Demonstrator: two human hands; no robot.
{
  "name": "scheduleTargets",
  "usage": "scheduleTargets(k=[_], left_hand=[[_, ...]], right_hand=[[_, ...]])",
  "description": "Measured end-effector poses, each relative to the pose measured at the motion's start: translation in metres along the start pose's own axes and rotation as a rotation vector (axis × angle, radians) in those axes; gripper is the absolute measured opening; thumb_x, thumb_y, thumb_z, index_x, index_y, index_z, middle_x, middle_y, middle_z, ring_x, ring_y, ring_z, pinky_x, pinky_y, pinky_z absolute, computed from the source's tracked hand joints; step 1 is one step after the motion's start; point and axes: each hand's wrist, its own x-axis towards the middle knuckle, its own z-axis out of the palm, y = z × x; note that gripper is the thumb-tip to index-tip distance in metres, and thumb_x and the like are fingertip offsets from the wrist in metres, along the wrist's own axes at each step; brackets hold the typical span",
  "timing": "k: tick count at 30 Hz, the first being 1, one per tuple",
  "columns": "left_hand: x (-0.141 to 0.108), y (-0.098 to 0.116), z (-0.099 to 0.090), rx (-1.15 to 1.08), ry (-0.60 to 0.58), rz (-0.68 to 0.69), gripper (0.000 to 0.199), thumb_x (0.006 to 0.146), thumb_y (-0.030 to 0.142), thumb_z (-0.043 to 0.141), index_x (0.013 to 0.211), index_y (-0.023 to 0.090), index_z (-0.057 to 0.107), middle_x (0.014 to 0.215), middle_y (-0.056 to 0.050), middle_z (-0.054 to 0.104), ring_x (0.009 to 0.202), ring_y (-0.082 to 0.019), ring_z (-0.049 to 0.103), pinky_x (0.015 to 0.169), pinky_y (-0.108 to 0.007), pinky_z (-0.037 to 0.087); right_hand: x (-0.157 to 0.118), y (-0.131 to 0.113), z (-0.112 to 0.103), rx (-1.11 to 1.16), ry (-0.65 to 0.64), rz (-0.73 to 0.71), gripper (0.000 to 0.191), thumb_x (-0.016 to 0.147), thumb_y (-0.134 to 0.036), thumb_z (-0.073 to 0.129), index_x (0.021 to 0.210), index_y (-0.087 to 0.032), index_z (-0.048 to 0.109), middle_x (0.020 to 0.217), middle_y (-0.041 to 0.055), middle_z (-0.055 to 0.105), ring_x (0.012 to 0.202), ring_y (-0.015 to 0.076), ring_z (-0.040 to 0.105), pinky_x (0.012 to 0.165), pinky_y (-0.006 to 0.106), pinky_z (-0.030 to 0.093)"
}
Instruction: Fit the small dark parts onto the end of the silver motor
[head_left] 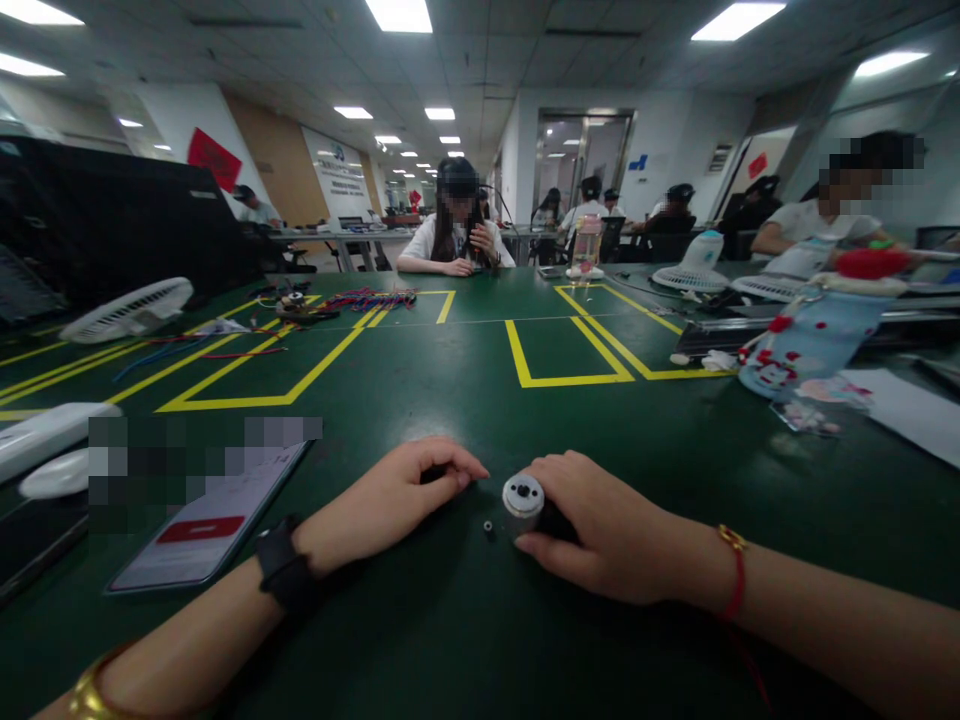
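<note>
My right hand (611, 530) is wrapped round a short silver metal cylinder (523, 502) that looks like a small motor. It stands upright on the green table, its round end face up, with a dark centre and small holes. Just left of it, my left hand (409, 490) hovers low with thumb and index fingertips drawn together. Whether anything tiny sits between those fingertips cannot be made out. On the tabletop below them lies a tiny metal ring-like part (488, 527), touched by neither hand.
A phone (217, 530) lies left of my left forearm, near a white mouse (56, 475). Farther left are loose wires (371, 300) and a white fan (127, 310). Yellow tape (577, 381) marks the table (405, 370). A blue bottle (817, 335) stands right; a person (457, 235) sits opposite.
</note>
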Motion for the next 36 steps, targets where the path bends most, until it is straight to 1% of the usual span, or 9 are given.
scheduleTargets(k=[3,6,11,17,23,27,33,36], left_hand=[[-0.001,-0.001,-0.002,0.008,-0.043,0.052,0.015,0.090,0.019,0.055,0.097,0.021,0.068,0.099,-0.001,0.065,0.092,-0.017,0.061,0.087,-0.033,0.048],[-0.003,-0.001,-0.002,0.027,-0.086,0.115,0.011,0.085,0.017,0.063,0.094,0.022,0.069,0.103,-0.001,0.062,0.097,-0.017,0.060,0.091,-0.033,0.046],[-0.004,0.002,0.001,0.079,-0.096,0.110,0.014,0.081,0.025,0.073,0.094,0.023,0.069,0.109,-0.002,0.060,0.104,-0.020,0.057,0.095,-0.036,0.043],[-0.005,0.004,0.004,0.128,-0.087,0.105,0.015,0.081,0.030,0.073,0.094,0.025,0.070,0.109,-0.002,0.060,0.106,-0.022,0.055,0.097,-0.039,0.041],[-0.006,0.002,0.006,0.125,-0.068,0.140,0.008,0.085,0.029,0.069,0.091,0.024,0.072,0.107,-0.002,0.062,0.104,-0.021,0.056,0.095,-0.038,0.041],[-0.005,0.003,0.008,0.037,0.004,0.134,0.008,0.090,0.025,0.062,0.094,0.023,0.070,0.101,-0.001,0.064,0.096,-0.018,0.059,0.089,-0.033,0.045],[-0.007,0.019,0.013,-0.052,0.229,0.153,0.010,0.094,0.024,0.058,0.099,0.024,0.067,0.100,0.001,0.064,0.095,-0.016,0.060,0.086,-0.030,0.045],[-0.008,0.027,0.017,-0.066,0.294,0.174,0.012,0.094,0.021,0.059,0.101,0.026,0.067,0.099,0.002,0.063,0.094,-0.015,0.060,0.084,-0.029,0.046]], right_hand=[[0.000,0.000,0.000,-0.002,-0.001,0.005,0.024,0.085,-0.032,0.061,0.103,-0.017,0.059,0.095,0.0076,0.063,0.082,0.0213,0.053,0.075,0.035,0.039],[0.000,-0.001,0.000,-0.004,-0.003,0.009,0.023,0.085,-0.032,0.061,0.103,-0.017,0.059,0.094,0.0076,0.063,0.081,0.0213,0.053,0.074,0.035,0.039],[0.001,-0.002,-0.001,-0.006,-0.012,0.020,0.023,0.085,-0.032,0.062,0.101,-0.017,0.059,0.093,0.0070,0.063,0.081,0.0215,0.053,0.074,0.035,0.039],[0.000,-0.002,-0.001,0.003,-0.005,0.015,0.023,0.085,-0.032,0.062,0.102,-0.017,0.058,0.094,0.0068,0.063,0.081,0.0212,0.052,0.074,0.035,0.039],[0.001,-0.001,-0.001,-0.002,-0.018,0.023,0.023,0.086,-0.033,0.061,0.101,-0.017,0.058,0.094,0.0071,0.063,0.081,0.0213,0.052,0.074,0.036,0.039],[0.001,0.000,0.000,0.003,-0.015,0.013,0.023,0.085,-0.032,0.061,0.102,-0.017,0.059,0.094,0.0070,0.063,0.082,0.0214,0.053,0.075,0.036,0.039],[0.001,-0.001,0.001,-0.005,0.000,0.008,0.022,0.085,-0.032,0.062,0.100,-0.017,0.058,0.094,0.0063,0.063,0.081,0.0208,0.053,0.074,0.035,0.039],[0.001,-0.002,0.001,-0.011,0.004,0.006,0.021,0.085,-0.032,0.062,0.098,-0.017,0.057,0.094,0.0061,0.063,0.081,0.0205,0.053,0.074,0.035,0.038]])
